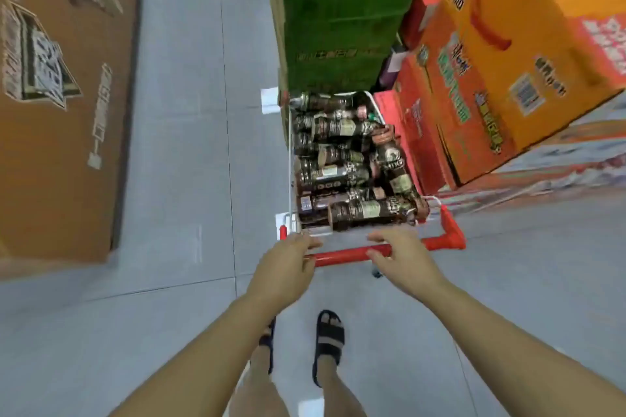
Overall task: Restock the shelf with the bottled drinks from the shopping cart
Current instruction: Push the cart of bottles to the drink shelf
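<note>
Floor of grey tiles (189, 112) ran down the aisle. Big brown printed cardboard carton (67, 145) stood at left; stacked green cartons (338, 27) and orange-red cartons (508, 61) at right. White wire shopping cart (290, 162) sat between them, just beside the stacks, piled with dark brown bottled drinks (338, 173) lying on their sides (labels blurred). Left hand (288, 261) clenched round the cart's red handle bar (345, 256). Right hand (403, 261) lay across the same bar, grip unclear in the blur. Black sandals (330, 332) showed below.
</note>
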`<act>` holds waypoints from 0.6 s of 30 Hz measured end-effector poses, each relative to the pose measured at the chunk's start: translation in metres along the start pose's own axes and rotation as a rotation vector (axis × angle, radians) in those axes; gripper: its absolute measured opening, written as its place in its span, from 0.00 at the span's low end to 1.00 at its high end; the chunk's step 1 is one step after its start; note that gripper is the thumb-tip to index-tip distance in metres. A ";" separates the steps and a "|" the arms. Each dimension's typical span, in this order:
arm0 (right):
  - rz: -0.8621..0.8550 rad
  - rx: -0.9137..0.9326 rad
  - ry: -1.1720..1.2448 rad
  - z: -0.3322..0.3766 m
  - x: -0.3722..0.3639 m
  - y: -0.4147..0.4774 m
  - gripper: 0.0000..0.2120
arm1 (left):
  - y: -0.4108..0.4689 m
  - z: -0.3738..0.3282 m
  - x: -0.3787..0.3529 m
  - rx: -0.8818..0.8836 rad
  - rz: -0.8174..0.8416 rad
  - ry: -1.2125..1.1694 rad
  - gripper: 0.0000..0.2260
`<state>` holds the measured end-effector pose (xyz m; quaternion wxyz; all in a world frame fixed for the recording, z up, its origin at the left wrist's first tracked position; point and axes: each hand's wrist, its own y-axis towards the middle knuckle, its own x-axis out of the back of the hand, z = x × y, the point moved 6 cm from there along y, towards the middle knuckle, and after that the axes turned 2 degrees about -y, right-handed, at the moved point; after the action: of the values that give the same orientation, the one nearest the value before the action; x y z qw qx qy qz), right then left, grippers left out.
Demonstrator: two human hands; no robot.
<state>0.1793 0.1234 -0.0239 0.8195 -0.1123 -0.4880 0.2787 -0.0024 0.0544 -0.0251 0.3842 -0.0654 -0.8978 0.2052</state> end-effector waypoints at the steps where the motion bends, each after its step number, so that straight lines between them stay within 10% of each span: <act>1: -0.003 0.018 -0.077 -0.004 -0.006 0.006 0.15 | 0.004 0.004 -0.010 -0.021 0.031 0.055 0.15; 18: -0.171 -0.019 -0.321 -0.053 -0.063 -0.018 0.19 | 0.007 0.025 -0.080 -0.394 0.082 0.410 0.17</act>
<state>0.2079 0.0774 -0.0888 0.7508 -0.0321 -0.6227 0.2178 0.0347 0.0307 -0.0964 0.5290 -0.2152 -0.8205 0.0249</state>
